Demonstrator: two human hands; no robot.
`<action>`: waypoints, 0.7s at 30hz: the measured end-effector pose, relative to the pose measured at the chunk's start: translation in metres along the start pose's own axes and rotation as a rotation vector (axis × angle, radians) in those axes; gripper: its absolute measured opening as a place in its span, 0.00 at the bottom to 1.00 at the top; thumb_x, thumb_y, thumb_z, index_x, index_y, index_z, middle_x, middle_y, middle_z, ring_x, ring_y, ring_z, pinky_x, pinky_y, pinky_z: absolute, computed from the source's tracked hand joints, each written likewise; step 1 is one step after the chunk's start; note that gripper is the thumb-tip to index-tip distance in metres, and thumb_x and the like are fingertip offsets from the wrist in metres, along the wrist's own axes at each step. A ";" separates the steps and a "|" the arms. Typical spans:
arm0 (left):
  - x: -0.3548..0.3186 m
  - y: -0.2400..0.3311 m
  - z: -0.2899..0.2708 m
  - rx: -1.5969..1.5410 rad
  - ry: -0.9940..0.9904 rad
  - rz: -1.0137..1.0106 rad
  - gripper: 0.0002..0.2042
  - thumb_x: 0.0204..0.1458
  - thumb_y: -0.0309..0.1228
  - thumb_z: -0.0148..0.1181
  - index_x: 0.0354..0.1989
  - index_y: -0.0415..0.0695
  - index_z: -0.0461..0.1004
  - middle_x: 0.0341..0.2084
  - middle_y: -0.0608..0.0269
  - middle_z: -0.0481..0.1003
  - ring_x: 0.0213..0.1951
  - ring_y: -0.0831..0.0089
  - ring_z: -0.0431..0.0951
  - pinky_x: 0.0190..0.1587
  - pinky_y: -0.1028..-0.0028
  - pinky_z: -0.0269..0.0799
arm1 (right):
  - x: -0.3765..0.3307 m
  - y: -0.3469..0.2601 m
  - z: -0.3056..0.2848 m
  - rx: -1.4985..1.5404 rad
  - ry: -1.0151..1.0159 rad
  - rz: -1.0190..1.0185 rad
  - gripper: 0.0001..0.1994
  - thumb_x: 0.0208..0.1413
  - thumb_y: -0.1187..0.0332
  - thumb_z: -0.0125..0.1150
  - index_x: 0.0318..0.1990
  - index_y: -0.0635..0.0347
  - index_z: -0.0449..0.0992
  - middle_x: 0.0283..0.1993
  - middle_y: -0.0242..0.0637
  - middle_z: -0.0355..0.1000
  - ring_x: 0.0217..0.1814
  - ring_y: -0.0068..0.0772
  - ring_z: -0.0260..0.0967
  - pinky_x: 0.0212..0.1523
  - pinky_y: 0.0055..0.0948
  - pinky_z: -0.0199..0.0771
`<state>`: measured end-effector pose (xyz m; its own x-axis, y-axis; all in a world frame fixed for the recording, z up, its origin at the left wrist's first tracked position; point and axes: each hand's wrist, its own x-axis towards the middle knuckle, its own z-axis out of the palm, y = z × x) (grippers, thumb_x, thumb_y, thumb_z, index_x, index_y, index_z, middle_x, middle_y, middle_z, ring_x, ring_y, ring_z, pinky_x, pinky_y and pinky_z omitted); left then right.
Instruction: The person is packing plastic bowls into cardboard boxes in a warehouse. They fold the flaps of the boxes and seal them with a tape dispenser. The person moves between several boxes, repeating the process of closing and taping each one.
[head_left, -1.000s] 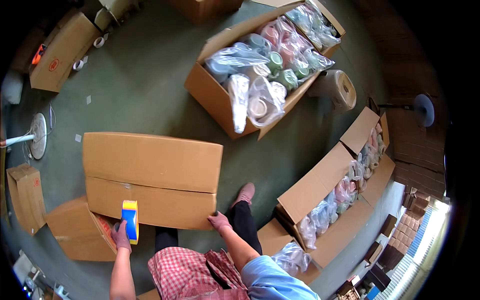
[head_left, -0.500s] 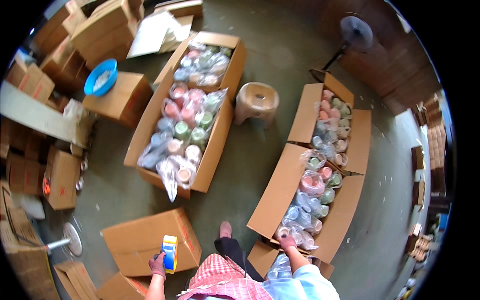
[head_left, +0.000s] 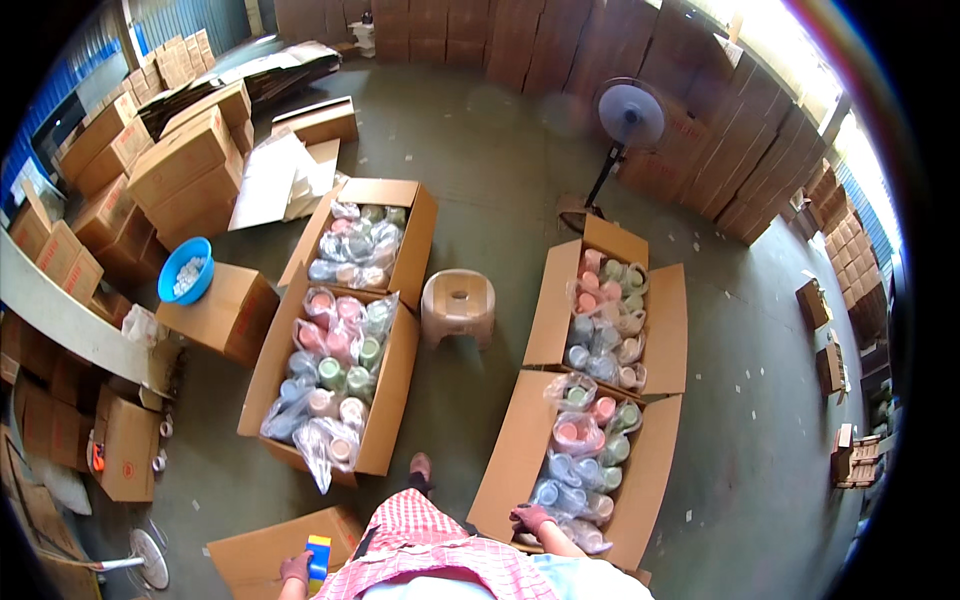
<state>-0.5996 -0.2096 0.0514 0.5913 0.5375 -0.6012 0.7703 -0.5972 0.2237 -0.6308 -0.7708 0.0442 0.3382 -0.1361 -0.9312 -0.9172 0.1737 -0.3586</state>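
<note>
My left hand point(head_left: 295, 568), gloved, grips a blue and yellow block-like thing point(head_left: 318, 557), which looks like a tape dispenser, beside a closed carton point(head_left: 262, 548) at the lower left. My right hand point(head_left: 532, 518), also gloved, is at the near left of an open carton point(head_left: 625, 540), by the base of its left flap. Its fingers are curled; what they hold, if anything, is hidden. Packed in that carton are plastic-bagged cups point(head_left: 572, 470) in pink, green, blue and cream.
Another open carton of cups point(head_left: 560, 310) adjoins it. Two more filled cartons point(head_left: 380, 430) stand left of a beige stool point(head_left: 458, 305). A blue basin point(head_left: 187, 270) sits on a box. Fans stand far right point(head_left: 630, 112) and near left point(head_left: 150, 558); stacked cartons point(head_left: 560, 45) line the back.
The view has tilted up, showing more of the far room. My left hand still holds the blue and yellow thing. My right hand has shifted from over the bagged cups toward the carton's left edge.
</note>
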 end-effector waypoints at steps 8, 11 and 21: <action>-0.009 0.220 -0.016 0.067 -0.066 -0.125 0.30 0.29 0.48 0.63 0.38 0.35 0.71 0.39 0.46 0.70 0.43 0.60 0.70 0.45 0.67 0.63 | 0.074 -0.136 -0.048 0.145 -0.054 -0.186 0.07 0.47 0.69 0.51 0.34 0.58 0.68 0.27 0.34 0.68 0.18 0.29 0.63 0.19 0.24 0.66; 0.078 0.268 0.015 0.206 -0.092 0.204 0.30 0.28 0.52 0.61 0.34 0.37 0.73 0.36 0.47 0.71 0.42 0.60 0.70 0.45 0.67 0.64 | 0.076 -0.180 -0.069 0.390 -0.122 -0.286 0.06 0.46 0.70 0.53 0.32 0.58 0.68 0.27 0.34 0.68 0.21 0.29 0.66 0.20 0.25 0.68; 0.063 0.674 0.067 0.337 -0.179 0.617 0.33 0.26 0.55 0.59 0.31 0.34 0.73 0.33 0.42 0.71 0.38 0.56 0.72 0.40 0.67 0.67 | 0.143 -0.081 -0.208 -0.907 0.241 -0.128 0.14 0.46 0.59 0.50 0.34 0.60 0.70 0.31 0.39 0.69 0.35 0.36 0.67 0.36 0.31 0.66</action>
<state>-0.0591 -0.6175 0.1131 0.8245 -0.0452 -0.5641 0.1761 -0.9268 0.3317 -0.5518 -1.0076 -0.0462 0.4883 -0.3172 -0.8130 -0.7241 -0.6672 -0.1747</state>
